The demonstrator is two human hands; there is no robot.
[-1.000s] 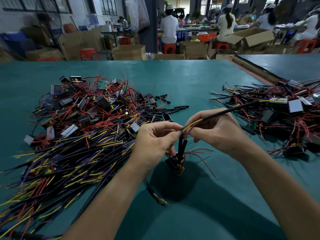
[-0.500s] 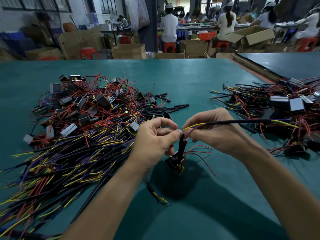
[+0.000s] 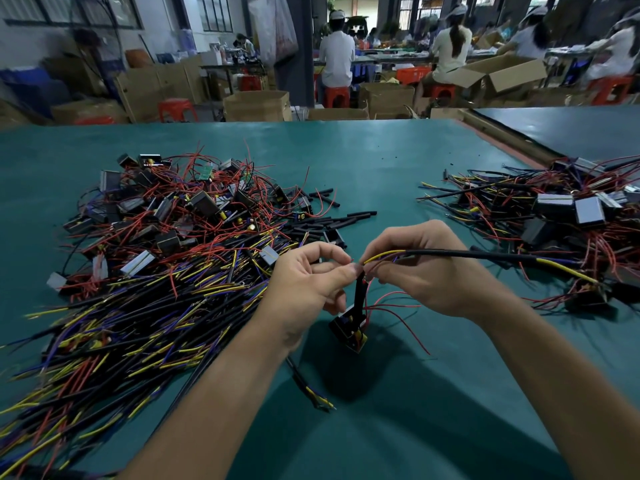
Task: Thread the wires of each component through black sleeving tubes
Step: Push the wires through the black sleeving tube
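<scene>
My left hand (image 3: 304, 282) pinches the top of a short black sleeving tube (image 3: 359, 295) that hangs down to a small black component (image 3: 349, 329) with red wires, just above the table. My right hand (image 3: 436, 271) holds a bundle of yellow and purple wires with a long black sleeve (image 3: 464, 253) running out to the right. The two hands' fingertips almost meet at the wire ends.
A big heap of components and loose wires (image 3: 156, 265) covers the green table (image 3: 346, 161) on the left, with short black tubes (image 3: 332, 221) behind my hands. Another pile (image 3: 561, 223) lies at right. People sit at benches in the background.
The long sleeved bundle in my right hand has swung down from slanting upward to nearly level, pointing right. Both hands stay in place, and the component still hangs under my left fingers.
</scene>
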